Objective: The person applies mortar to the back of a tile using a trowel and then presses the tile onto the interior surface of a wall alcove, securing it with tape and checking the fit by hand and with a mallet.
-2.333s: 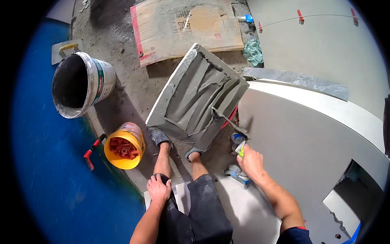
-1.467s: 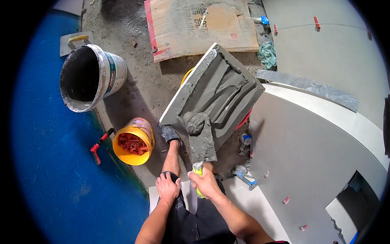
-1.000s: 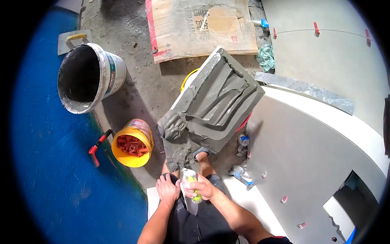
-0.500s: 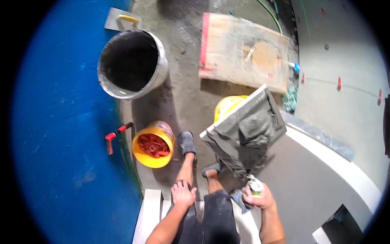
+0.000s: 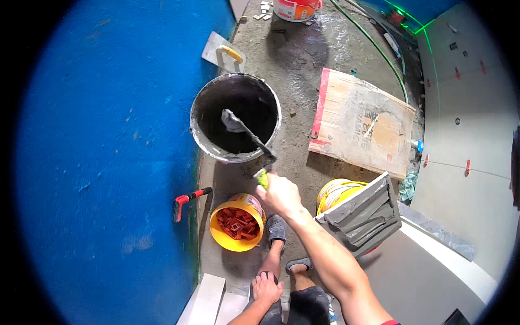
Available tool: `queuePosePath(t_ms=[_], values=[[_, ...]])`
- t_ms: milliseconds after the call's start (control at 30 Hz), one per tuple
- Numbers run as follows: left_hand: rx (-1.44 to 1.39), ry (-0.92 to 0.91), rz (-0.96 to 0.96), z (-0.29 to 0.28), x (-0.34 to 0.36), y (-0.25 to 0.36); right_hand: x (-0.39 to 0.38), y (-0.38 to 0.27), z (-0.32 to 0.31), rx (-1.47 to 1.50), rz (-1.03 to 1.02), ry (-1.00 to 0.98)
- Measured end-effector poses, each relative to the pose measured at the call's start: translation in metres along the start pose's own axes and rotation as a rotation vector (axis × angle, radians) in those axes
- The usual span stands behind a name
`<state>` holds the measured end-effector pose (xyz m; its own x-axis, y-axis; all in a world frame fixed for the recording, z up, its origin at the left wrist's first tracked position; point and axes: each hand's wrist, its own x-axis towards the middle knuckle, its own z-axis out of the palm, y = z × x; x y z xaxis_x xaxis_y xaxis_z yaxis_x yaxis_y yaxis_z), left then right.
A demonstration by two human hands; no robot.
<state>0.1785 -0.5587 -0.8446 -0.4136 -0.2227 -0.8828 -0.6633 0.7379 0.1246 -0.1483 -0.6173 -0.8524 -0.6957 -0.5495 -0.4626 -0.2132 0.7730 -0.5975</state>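
My right hand (image 5: pixel 283 194) is closed around the handle of a trowel (image 5: pixel 233 122) and reaches forward over a large pale bucket (image 5: pixel 195 129). The trowel's blade, coated in grey mortar, is within the bucket's mouth; the inside is dark, so I cannot tell how deep it reaches. My left hand (image 5: pixel 267 288) lies over my knee with its fingers stretched out. To the right, a tile (image 5: pixel 362 215) smeared with grey mortar leans on a yellow bucket (image 5: pixel 331 196). Nearer my feet, a tilted yellow bucket (image 5: pixel 216 234) holds several red plastic tile wedges (image 5: pixel 238 223).
A red-and-black hand tool (image 5: pixel 187 201) lies by the blue wall at left. A flat trowel with a yellow handle (image 5: pixel 230 53) lies behind the mortar bucket. A worn cardboard box (image 5: pixel 357 119), a green hose (image 5: pixel 374 51) and a red-and-white bucket (image 5: pixel 294 11) stand farther off.
My right hand has swung with the trowel from the tile over to the large bucket. The thick mortar lump on the tile has become a thinner, smeared layer. My view has shifted; my left hand stays on my knee.
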Motion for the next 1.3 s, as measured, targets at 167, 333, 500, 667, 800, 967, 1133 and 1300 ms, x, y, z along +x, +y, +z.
queuePosePath(t_ms=[167, 333, 500, 667, 800, 967, 1133, 1300], values=[[-0.011, 0.001, -0.015, 0.008, 0.004, -0.009, -0.041, -0.006, 0.010, 0.114, -0.072, 0.117], [-0.062, -0.028, -0.029, -0.019, 0.004, 0.000, -0.145, 0.030, -0.029, 0.692, 0.271, -0.086], [-0.035, -0.016, -0.007, -0.018, 0.007, 0.003, -0.260, 0.094, -0.050, 0.423, 0.491, -0.005], [0.010, -0.024, 0.017, -0.013, 0.005, 0.003, -0.282, 0.101, -0.050, 0.915, 0.855, -0.151], [0.052, -0.029, 0.019, -0.013, 0.003, 0.004, -0.252, 0.111, 0.000, 1.128, 0.763, -0.223], [0.092, -0.031, 0.030, -0.009, 0.003, 0.007, -0.195, 0.095, 0.048, 1.135, 0.675, -0.265], [0.075, -0.025, 0.031, -0.005, 0.002, 0.004, -0.215, 0.078, 0.046, 1.159, 0.548, -0.368], [0.072, 0.001, 0.033, -0.003, -0.001, 0.006, -0.287, 0.097, 0.066, 0.658, 0.507, -0.116]])
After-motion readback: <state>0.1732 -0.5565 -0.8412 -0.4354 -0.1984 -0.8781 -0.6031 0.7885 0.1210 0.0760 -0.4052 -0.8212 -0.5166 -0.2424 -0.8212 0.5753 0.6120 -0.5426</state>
